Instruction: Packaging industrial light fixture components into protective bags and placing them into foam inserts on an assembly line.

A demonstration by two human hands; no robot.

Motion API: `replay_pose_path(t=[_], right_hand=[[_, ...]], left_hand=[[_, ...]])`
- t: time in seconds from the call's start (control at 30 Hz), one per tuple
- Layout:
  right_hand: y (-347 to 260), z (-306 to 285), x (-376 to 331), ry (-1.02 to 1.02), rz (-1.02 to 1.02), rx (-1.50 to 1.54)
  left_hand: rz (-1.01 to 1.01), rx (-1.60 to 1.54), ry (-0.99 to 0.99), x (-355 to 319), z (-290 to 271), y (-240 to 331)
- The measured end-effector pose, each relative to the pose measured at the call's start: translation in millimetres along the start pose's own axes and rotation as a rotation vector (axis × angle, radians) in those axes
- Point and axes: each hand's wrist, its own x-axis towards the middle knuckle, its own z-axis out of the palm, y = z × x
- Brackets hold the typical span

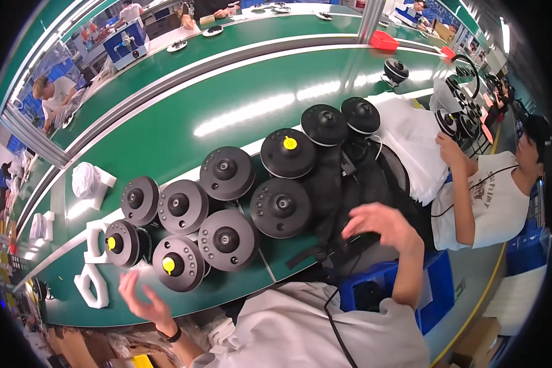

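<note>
My left hand is held over the near table edge, fingers apart and nothing in it. Closest to it are two black round units with yellow round stickers: one unit just to its right, another just beyond it. My right hand is raised at the right, open and holding nothing, near a black fabric bag. Between the hands stand several similar black discs, each with a raised centre hub and a row of small round marks, such as the disc in the front row and the disc right of it.
White foam pieces lie left of the discs, and a white wrapped item sits farther back. A blue bin stands at my right. Beside it a co-worker handles a black disc. White sheeting covers the table's right part.
</note>
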Motion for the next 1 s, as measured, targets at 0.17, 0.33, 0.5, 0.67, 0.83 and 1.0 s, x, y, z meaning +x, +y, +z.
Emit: replay_pose_path(t=[0.17,0.33,0.5,0.67,0.83,1.0], right_hand=[[35,-36,30,0.753,-0.173,-0.980],[31,-35,118,0.483,-0.324,-1.185],[21,-64,178,0.129,-0.122,-1.224],[67,-52,165,0.250,-0.240,-1.330],[54,-70,72,0.877,-0.450,-1.315],[103,-204,-53,1.671,-0.024,-1.351]], left_hand=[[-0.003,-0.105,-0.256,-1,26,35],[-0.248,-0.153,0.060,-47,39,30],[-0.333,-0.157,0.175,-53,56,53],[-0.240,0.069,0.277,-75,57,88],[-0.087,-0.139,0.239,-88,86,149],[0.086,-0.507,0.001,-101,97,169]])
